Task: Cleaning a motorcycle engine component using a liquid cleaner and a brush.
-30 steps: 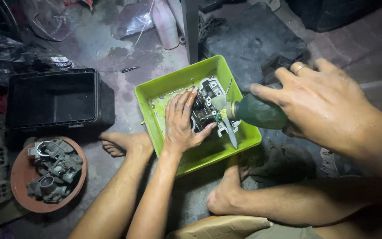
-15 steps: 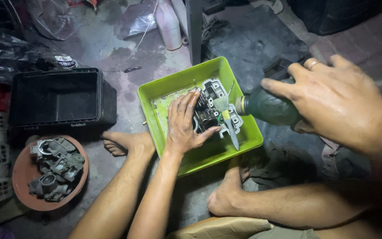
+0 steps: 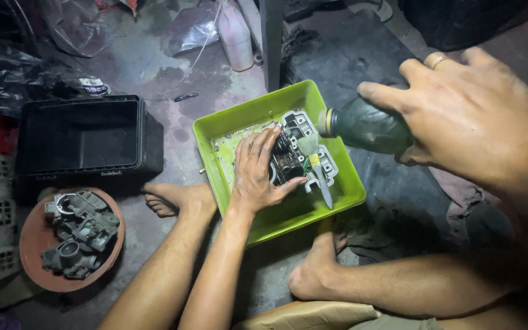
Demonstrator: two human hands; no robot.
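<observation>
- The person's left hand (image 3: 256, 174) lies flat in the middle of the frame, fingers spread and pressing on a grey metal carburettor body (image 3: 297, 156) inside the lime-green tray (image 3: 264, 226); the fingers rest on the part without closing round it.
- The right hand (image 3: 465, 113), at the upper right, is clamped round a dark green bottle (image 3: 365, 125), which is tipped on its side with its neck over the part.
- From here I cannot quite make out whether liquid is actually leaving the neck.
- To pour well, I would say: keep the neck low and close above the casting, hold the tilt gentle so the stream stays thin, and keep the left hand firm so the part does not slide on the wet tray floor.
- A narrow blade-like tool (image 3: 322, 183) lies across the part's right side, inside the tray.
- The tray floor looks wet, with a thin film around the part.
- At centre left a black plastic box (image 3: 80, 137) stands open; nothing shows inside it.
- At lower left a round reddish-brown dish (image 3: 32, 244) holds a heap of grey carburettor pieces (image 3: 80, 235).
- A pale pink bottle (image 3: 236, 36) stands at the top of the frame, well apart from the tray.
</observation>
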